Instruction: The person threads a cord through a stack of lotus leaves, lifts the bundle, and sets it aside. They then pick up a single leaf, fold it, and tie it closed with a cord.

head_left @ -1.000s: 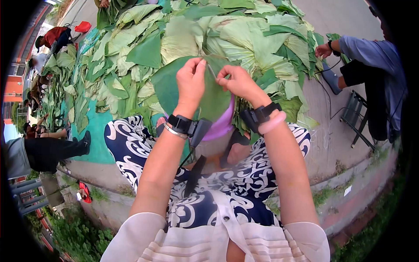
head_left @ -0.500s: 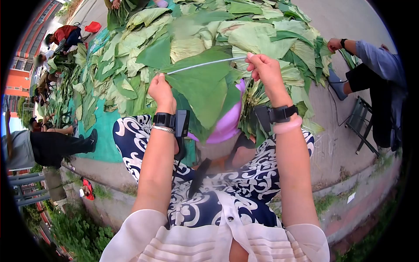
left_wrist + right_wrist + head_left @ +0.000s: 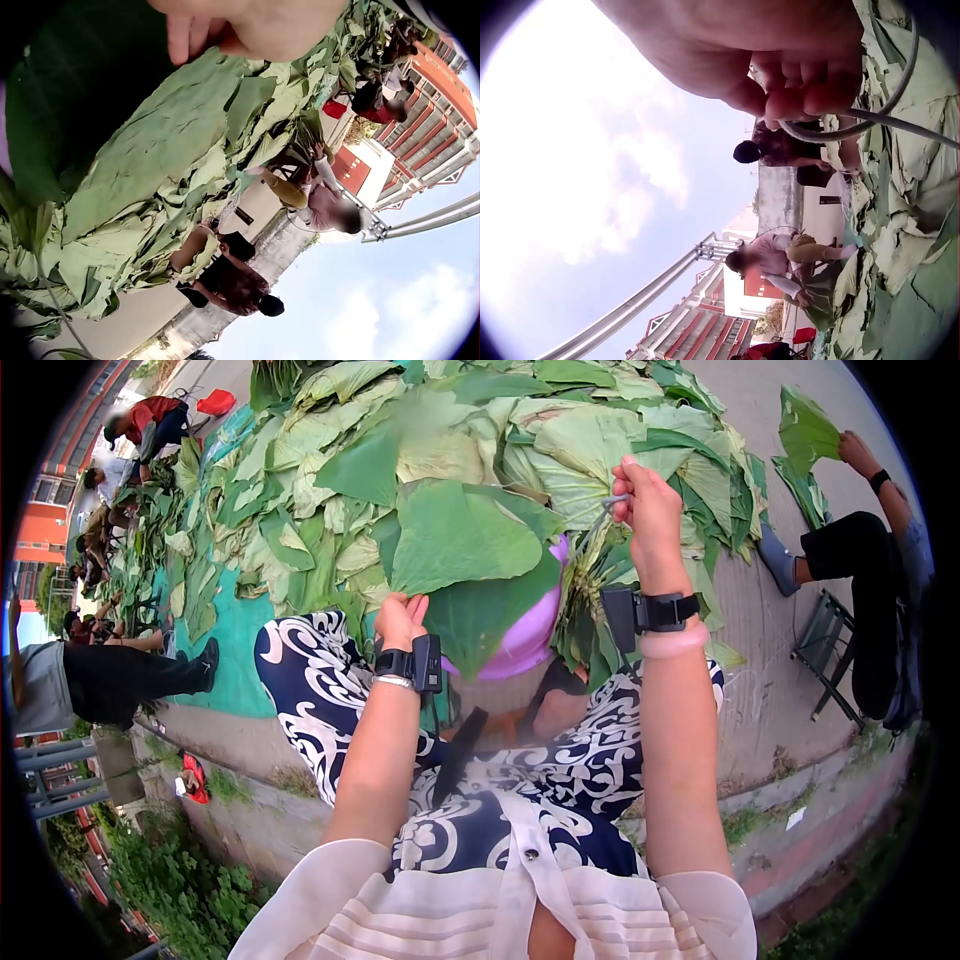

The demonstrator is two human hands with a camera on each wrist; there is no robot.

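Note:
In the head view my left hand [image 3: 399,620] is at the lower edge of a broad green lotus leaf [image 3: 465,538], its fingertips pinching the leaf's corner. The left wrist view shows the fingers [image 3: 196,36] bent against a dark leaf. Raised further right, my right hand [image 3: 652,515] pinches a thin grey cord [image 3: 607,506] between thumb and fingers. The right wrist view shows this cord [image 3: 832,136] curving in a loop from the fingertips. Beneath the leaf, between the knees, a purple curved surface [image 3: 525,640] is partly covered.
A wide heap of lotus leaves [image 3: 270,510] spreads ahead over a green sheet [image 3: 235,650]. A bundle of stalks and leaves [image 3: 580,610] is beside the right knee. At right, a person with a leaf is by a folding stool [image 3: 832,650]. Other people are at the left.
The cord, stretched straight between both hands half a second ago, now hangs slack from the right hand. The right hand moved right, the left hand lower, and the leaf turned over.

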